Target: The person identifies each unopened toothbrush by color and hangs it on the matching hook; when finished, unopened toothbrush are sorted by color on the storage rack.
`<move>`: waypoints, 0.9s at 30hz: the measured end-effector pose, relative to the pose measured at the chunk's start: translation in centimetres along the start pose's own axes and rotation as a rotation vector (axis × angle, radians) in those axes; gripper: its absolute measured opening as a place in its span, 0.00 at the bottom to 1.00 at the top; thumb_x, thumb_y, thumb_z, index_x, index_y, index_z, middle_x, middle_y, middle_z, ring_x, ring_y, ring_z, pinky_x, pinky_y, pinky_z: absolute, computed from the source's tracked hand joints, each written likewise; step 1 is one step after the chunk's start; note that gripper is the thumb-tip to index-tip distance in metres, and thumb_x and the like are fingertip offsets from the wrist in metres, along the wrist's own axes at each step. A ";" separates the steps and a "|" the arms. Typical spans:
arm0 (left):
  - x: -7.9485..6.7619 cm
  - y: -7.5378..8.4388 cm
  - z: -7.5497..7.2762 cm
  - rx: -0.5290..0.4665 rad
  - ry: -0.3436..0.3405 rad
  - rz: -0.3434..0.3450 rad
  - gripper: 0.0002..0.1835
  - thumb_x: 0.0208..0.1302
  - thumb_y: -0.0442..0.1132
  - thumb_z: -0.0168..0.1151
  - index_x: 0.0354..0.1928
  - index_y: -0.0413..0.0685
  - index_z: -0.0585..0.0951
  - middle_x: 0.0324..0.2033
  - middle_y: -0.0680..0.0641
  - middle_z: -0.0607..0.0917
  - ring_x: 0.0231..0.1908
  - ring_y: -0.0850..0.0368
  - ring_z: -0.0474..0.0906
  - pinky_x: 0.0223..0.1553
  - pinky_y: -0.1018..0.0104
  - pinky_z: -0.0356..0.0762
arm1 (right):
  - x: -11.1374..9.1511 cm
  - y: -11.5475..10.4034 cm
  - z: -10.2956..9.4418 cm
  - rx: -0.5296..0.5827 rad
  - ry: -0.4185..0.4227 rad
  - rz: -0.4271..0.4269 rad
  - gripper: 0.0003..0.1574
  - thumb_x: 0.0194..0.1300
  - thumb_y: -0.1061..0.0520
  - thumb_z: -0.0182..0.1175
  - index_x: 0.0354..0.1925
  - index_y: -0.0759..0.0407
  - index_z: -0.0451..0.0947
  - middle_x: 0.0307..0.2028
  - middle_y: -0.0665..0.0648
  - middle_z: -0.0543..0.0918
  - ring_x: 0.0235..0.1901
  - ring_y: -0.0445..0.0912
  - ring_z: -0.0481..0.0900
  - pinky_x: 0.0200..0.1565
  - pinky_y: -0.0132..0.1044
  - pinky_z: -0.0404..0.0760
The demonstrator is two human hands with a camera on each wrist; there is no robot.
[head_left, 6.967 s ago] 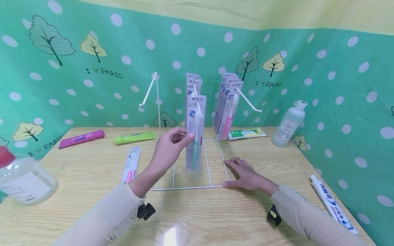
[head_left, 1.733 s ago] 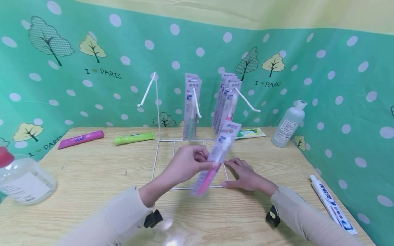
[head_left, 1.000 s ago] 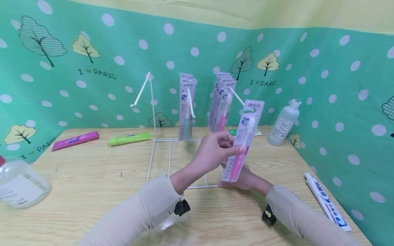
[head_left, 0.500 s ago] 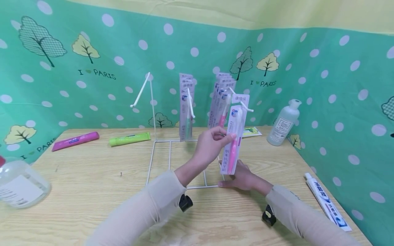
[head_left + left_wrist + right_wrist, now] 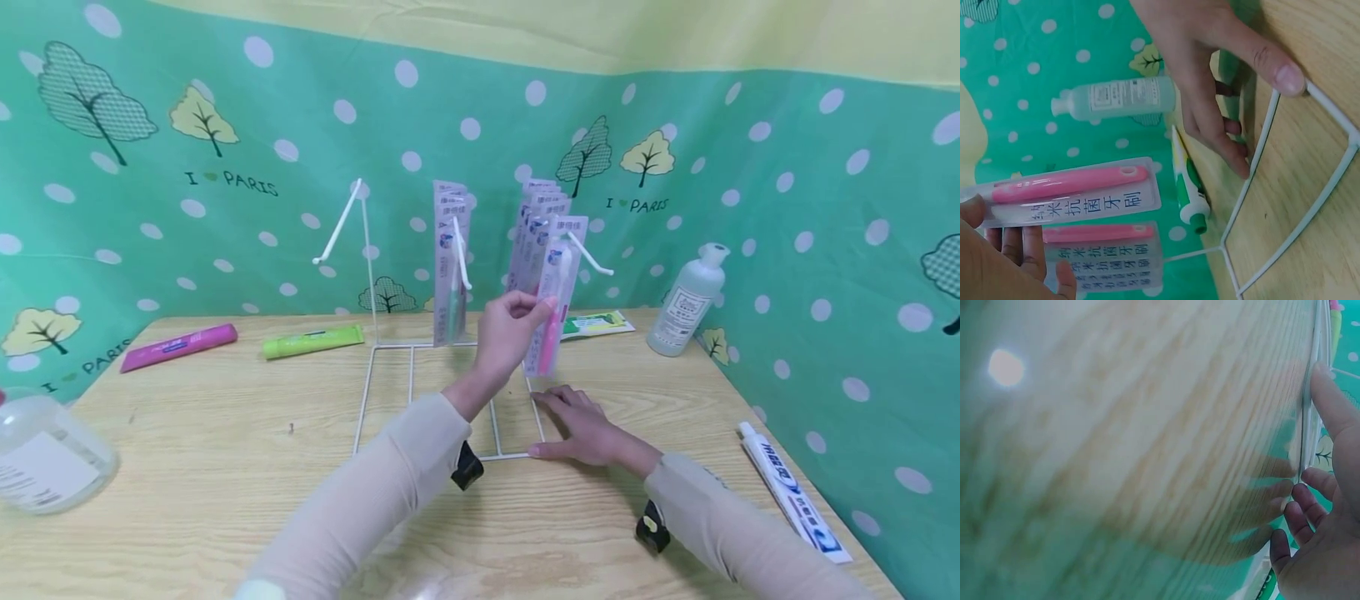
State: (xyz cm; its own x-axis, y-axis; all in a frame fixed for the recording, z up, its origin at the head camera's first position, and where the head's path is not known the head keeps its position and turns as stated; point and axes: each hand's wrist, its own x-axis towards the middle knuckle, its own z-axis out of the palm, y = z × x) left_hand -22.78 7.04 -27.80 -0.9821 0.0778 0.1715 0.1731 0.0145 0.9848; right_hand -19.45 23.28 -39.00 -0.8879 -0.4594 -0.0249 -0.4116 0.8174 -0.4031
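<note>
My left hand (image 5: pixel 501 337) pinches a packaged pink toothbrush (image 5: pixel 550 337) by its middle, thumb in front and fingers behind. The pack's top is on the white right hook (image 5: pixel 592 258), in front of several like packs (image 5: pixel 1104 259) hanging further back. My right hand (image 5: pixel 588 429) rests at the near right corner of the wire rack's base (image 5: pixel 364 400). In the left wrist view its thumb presses the corner and a fingertip touches the side wire. Packaged green toothbrushes (image 5: pixel 450 275) hang from the middle hook. The left hook (image 5: pixel 337 225) is bare.
Behind the rack lie a magenta tube (image 5: pixel 180 347), a lime tube (image 5: pixel 313 341) and a green-and-white toothpaste tube (image 5: pixel 598 324). A pump-less bottle (image 5: pixel 686 304) stands back right, a white toothpaste tube (image 5: pixel 793 492) lies right, and a clear bottle (image 5: pixel 48 458) stands left.
My left hand has left the middle hook's green pack, picked the pink toothbrush pack off the table and brought it onto the right hook, lately sliding it backward. My right hand stays put.
</note>
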 end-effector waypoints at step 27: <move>2.3 -0.5 -0.7 0.039 0.037 -0.031 0.14 0.58 0.47 0.61 0.40 0.46 0.81 0.33 0.50 0.83 0.36 0.55 0.79 0.38 0.64 0.78 | 0.0 0.1 0.1 -0.009 0.005 0.022 0.54 0.47 0.28 0.59 0.67 0.49 0.57 0.59 0.56 0.63 0.58 0.52 0.59 0.55 0.53 0.61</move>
State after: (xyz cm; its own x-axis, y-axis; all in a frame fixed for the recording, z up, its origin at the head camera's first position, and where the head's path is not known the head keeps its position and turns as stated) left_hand -25.13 6.46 -27.86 -0.9890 0.0401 0.1426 0.1447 0.0557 0.9879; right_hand -19.44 23.34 -39.09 -0.8978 -0.4394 -0.0297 -0.3934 0.8304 -0.3945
